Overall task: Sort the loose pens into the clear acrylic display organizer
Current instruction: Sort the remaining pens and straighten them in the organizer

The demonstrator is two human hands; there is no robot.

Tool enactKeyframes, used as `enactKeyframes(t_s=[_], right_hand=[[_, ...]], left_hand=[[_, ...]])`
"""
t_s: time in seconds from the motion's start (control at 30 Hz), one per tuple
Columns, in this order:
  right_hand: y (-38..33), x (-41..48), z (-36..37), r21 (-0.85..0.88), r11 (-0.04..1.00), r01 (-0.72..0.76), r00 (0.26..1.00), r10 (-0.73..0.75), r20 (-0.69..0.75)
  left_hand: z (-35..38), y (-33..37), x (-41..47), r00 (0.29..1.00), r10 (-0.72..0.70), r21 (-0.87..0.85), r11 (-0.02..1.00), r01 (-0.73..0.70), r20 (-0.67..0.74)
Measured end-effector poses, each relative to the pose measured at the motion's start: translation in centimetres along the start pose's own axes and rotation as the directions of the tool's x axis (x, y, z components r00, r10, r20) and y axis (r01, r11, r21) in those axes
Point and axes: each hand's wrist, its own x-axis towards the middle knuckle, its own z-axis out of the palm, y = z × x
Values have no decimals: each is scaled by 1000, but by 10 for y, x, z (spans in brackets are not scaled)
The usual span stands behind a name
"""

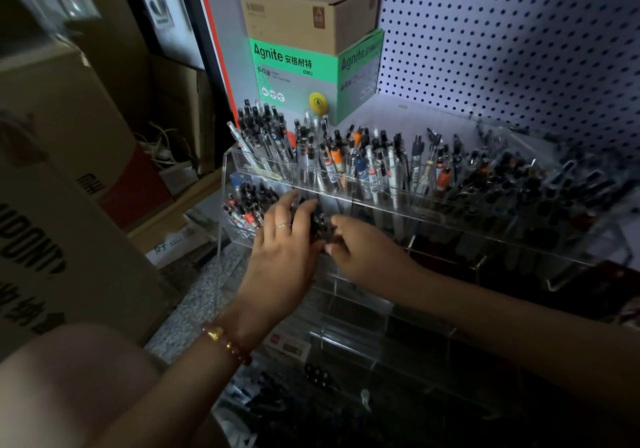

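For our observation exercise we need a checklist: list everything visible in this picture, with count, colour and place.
acrylic organizer: one, clear, centre
pens: many, mostly black, some orange, upright in its upper rows
dark pen bundle: one, black, between both hands
green box: one, green, behind organizer
cardboard box: one, brown, atop green box
pegboard: one, white, right rear
cartons: several, brown, left
bracelet: one, gold and red, left wrist
left hand: one, grips bundle
right hand: one, grips bundle

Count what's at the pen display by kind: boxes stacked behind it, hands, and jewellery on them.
Boxes: 2, brown box on green box
Hands: 2, left hand gripping black pens, right hand
Jewellery: 2, ring, bracelet
Total: 6
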Motion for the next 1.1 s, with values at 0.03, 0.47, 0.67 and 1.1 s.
enactKeyframes(t_s=[0.03,0.47,0.67,1.1], right_hand=[[-1,0,2,33,999,-11,999,10,30],[1,-6,7,92,995,29,998,-34,51],[6,-5,7,172,983,67,996,-77,49],[8,2,5,144,989,17,997,-27,70]], left_hand=[[1,0,-1,1000,8,1,1000,-8,-5],[1,-5,10,985,-174,-424,892,155,-5],[4,-5,9,989,-143,-399,909,121,-27],[2,-3,17,983,-67,-273,962,19,-169]])
